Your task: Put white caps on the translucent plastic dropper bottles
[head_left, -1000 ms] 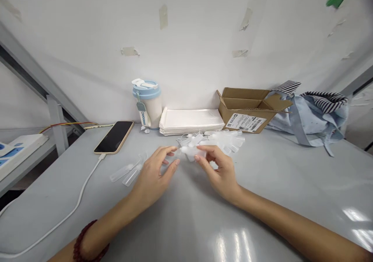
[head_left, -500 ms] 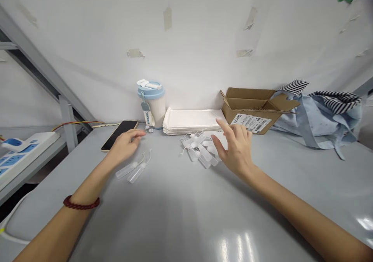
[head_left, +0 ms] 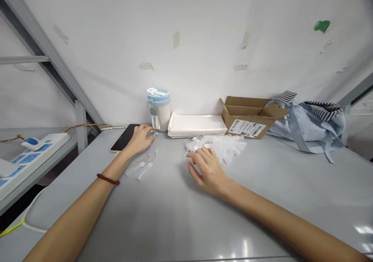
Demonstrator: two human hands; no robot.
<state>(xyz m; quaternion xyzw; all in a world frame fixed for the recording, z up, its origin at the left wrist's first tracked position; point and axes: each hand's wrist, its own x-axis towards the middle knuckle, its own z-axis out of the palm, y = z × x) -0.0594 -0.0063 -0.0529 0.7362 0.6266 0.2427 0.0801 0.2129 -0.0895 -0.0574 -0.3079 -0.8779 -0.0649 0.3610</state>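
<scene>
My left hand [head_left: 142, 139] is stretched over the right edge of a black phone [head_left: 124, 139], fingers bent and thumb apart. Its fingertips are beside a small whitish item [head_left: 156, 133] at the foot of the cup, too small to make out. Two small clear plastic bottles [head_left: 143, 172] with thin strap-like tails lie just below this hand. My right hand [head_left: 207, 170] hovers at the near left edge of a pile of similar clear bottles [head_left: 225, 147]. Its fingers curl loosely with the thumb apart, and no held item shows; the hand covers part of the pile.
A blue-lidded cup [head_left: 161, 112] and a stack of white sheets or pouches [head_left: 198, 126] stand by the wall. Right of them are an open cardboard box [head_left: 247, 118] and a light blue cloth bag [head_left: 309, 126]. A power strip [head_left: 35, 157] lies at far left.
My right hand has moved left and nearer, from over the pile's right side to its near left edge. My left hand stays by the phone and cup. The camera view has shifted.
</scene>
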